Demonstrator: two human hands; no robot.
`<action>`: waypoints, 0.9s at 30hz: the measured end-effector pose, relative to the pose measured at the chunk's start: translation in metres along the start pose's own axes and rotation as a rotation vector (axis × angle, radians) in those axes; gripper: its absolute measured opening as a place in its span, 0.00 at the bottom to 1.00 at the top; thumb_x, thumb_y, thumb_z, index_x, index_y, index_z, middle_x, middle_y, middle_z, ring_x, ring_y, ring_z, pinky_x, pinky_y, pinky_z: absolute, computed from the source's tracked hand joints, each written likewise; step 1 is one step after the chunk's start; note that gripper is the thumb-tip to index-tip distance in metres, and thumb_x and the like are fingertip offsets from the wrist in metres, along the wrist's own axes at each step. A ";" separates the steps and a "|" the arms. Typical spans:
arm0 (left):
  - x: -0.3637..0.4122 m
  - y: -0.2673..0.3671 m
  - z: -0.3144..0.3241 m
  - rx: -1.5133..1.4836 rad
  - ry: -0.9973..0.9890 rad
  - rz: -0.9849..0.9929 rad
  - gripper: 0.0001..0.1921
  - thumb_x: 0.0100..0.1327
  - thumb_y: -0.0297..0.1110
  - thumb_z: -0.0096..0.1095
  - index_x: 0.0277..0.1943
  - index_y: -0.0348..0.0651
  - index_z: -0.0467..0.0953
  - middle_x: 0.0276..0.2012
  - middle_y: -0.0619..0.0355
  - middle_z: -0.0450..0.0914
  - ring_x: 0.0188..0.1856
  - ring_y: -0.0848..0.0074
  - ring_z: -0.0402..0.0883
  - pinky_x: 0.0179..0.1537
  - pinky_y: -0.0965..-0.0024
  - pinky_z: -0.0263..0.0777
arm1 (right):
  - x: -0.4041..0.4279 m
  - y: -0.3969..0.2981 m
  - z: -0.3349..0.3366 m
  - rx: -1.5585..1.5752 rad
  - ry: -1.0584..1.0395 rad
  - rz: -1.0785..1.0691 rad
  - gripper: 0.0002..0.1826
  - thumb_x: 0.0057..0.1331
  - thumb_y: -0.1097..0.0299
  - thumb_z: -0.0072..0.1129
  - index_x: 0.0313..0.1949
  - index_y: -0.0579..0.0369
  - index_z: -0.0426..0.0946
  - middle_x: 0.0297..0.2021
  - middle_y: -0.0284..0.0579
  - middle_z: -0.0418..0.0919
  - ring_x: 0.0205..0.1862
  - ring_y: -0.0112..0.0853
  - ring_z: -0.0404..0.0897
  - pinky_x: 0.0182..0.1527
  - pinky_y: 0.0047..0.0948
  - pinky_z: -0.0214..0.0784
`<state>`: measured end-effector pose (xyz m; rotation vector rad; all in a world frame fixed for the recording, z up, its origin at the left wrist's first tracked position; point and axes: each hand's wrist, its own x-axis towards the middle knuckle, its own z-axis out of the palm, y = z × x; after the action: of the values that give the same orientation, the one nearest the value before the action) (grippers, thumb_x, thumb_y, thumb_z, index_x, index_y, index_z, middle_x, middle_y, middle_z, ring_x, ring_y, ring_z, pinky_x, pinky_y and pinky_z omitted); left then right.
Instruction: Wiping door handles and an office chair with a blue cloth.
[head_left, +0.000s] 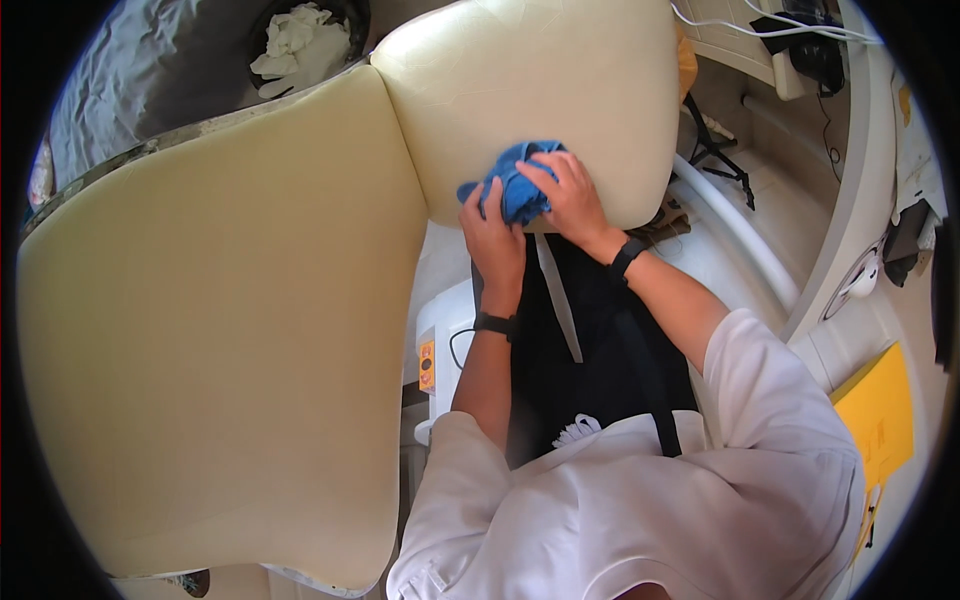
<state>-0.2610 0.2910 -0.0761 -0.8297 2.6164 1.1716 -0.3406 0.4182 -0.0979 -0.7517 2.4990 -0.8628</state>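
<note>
A bunched blue cloth (517, 184) is held between both my hands at the near edge of a cream padded panel (540, 82). My left hand (495, 232) grips the cloth's near left side, fingers curled over it. From the right, my right hand (570, 195) presses its fingers into the folds. Black bands circle both wrists. A second, larger cream padded panel (225, 337) adjoins the first at a seam on the left. Parts of the cloth are hidden under the fingers.
Behind the panels, a dark round container (361, 22) holds crumpled white material (300, 45). White cables (750, 26) cross the top right. A black tripod-like stand (720, 157) and a white tube (739, 232) are at right, a yellow bag (877, 420) lower right. An orange box (427, 367) stands left of my forearm.
</note>
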 end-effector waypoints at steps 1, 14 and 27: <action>0.017 0.003 0.001 0.003 0.008 0.002 0.36 0.46 0.14 0.65 0.62 0.45 0.70 0.55 0.45 0.71 0.58 0.48 0.70 0.60 0.54 0.66 | 0.016 0.002 -0.003 0.003 0.004 -0.007 0.40 0.42 0.82 0.67 0.59 0.44 0.74 0.52 0.44 0.73 0.55 0.45 0.71 0.57 0.42 0.67; 0.172 0.098 0.043 0.061 0.142 0.317 0.30 0.49 0.19 0.66 0.58 0.48 0.74 0.49 0.46 0.74 0.49 0.51 0.74 0.50 0.57 0.72 | 0.123 0.076 -0.084 -0.174 0.310 0.096 0.35 0.47 0.75 0.69 0.57 0.40 0.75 0.51 0.39 0.76 0.55 0.43 0.74 0.56 0.38 0.71; 0.030 0.040 0.023 0.005 -0.285 0.179 0.37 0.44 0.16 0.68 0.62 0.49 0.73 0.50 0.46 0.73 0.52 0.51 0.73 0.52 0.57 0.71 | -0.016 0.028 -0.051 -0.072 0.023 0.295 0.38 0.40 0.77 0.72 0.56 0.46 0.76 0.46 0.44 0.74 0.51 0.46 0.72 0.53 0.41 0.71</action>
<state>-0.3100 0.3167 -0.0769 -0.3972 2.4938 1.2230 -0.3643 0.4694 -0.0758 -0.3813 2.5857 -0.6830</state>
